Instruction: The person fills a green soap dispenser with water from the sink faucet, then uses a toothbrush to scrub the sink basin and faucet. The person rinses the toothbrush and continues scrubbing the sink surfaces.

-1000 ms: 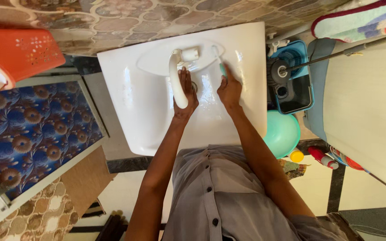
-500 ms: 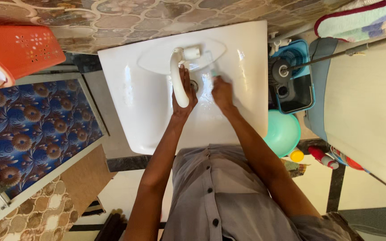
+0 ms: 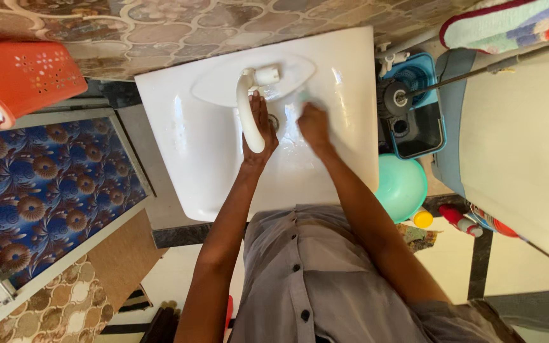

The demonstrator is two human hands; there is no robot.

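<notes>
Since the earlier frames, the right hand (image 3: 313, 125) had drawn back from the far rim of the white wash basin (image 3: 179, 140) toward the drain (image 3: 275, 121), and the toothbrush (image 3: 304, 96) in it, sharp and clear a second before, was reduced to a pale green blur. Left hand (image 3: 259, 130) lay almost unchanged, palm down inside the bowl, fingers (image 3: 256, 105) pressed together and extended straight, just beside the white curved tap spout (image 3: 245, 121) and touching or nearly touching it; which of the two could not be told. Fingers of the right hand were curled together around the toothbrush handle, and the brush end projected beyond the knuckles toward the flat ledge behind the bowl. Whether the bristles met the porcelain could not be told. Both forearms extended from a grey buttoned shirt (image 3: 306, 279) at the lower edge of the view.

Surroundings: an orange perforated basket (image 3: 27, 73) hung at upper left above a blue floral panel (image 3: 46, 190). To the right of the basin stood a blue mop bucket (image 3: 417, 114) with a metal mop handle (image 3: 478, 70) leaning across it, a turquoise plastic bowl (image 3: 403, 187) on the floor below, and a red bottle (image 3: 459, 220) near a yellow cap (image 3: 422, 219). A striped towel (image 3: 509, 25) lay at upper right.
</notes>
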